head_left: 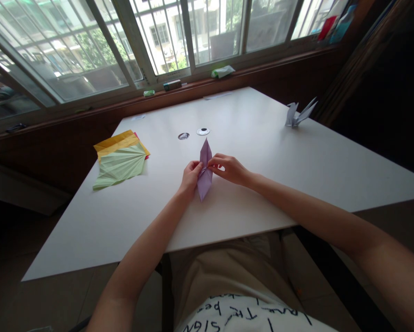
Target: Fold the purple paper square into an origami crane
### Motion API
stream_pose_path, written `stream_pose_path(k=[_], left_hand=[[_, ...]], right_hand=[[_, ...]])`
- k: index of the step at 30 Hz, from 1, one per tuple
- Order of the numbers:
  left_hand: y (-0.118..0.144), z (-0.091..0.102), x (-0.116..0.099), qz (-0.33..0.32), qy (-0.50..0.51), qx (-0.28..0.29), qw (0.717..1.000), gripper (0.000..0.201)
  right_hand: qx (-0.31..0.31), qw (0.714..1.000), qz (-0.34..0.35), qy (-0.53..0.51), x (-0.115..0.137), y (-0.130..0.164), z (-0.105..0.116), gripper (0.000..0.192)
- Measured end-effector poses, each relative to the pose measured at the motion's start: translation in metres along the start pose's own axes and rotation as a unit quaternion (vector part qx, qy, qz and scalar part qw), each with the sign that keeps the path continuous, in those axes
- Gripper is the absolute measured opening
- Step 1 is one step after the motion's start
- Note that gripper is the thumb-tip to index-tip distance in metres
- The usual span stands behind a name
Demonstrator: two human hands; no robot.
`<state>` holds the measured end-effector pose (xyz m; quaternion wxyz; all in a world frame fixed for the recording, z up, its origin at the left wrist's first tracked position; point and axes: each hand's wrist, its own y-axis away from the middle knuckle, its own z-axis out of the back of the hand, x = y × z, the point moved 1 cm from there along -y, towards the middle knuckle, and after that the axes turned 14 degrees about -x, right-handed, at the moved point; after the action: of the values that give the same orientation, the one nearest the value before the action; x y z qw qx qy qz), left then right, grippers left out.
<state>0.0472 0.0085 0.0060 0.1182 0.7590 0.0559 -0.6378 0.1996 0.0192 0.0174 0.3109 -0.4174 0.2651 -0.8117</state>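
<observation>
A purple folded origami paper [205, 182], long and diamond-shaped with pointed ends, is held over the white table near its front edge. My left hand [190, 176] grips its left side at the middle, thumb on top. From the right, my right hand [229, 168] pinches the paper near its centre with thumb and forefinger. Both hands are closed on the same paper. Just beyond its far tip lie two small round discs, a white one with a black spot [203, 131] and a silvery one [183, 136].
Creased green paper [122, 167] overlaps yellow paper [114, 142] on the left of the white table [251, 210]. A folded pale paper crane [298, 114] stands near the right edge. Along the window sill lie a green-and-white packet [222, 71] and a small box [172, 85].
</observation>
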Motion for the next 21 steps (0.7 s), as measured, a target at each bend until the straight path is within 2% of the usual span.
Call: stream_pose_path(k=[11,21], left_hand=[[0.0024,-0.0001,-0.0016,-0.013,-0.009,0.009,1.0,0.021],[0.0026,0.0004,-0.0025,-0.014,-0.022,0.005,1.0,0.019]], right_hand=[[-0.008,1.0,0.0,0.016,0.0019,0.0001,0.0003,0.013],[-0.009,1.0,0.001,0.016,0.002,0.0001,0.0007,0.013]])
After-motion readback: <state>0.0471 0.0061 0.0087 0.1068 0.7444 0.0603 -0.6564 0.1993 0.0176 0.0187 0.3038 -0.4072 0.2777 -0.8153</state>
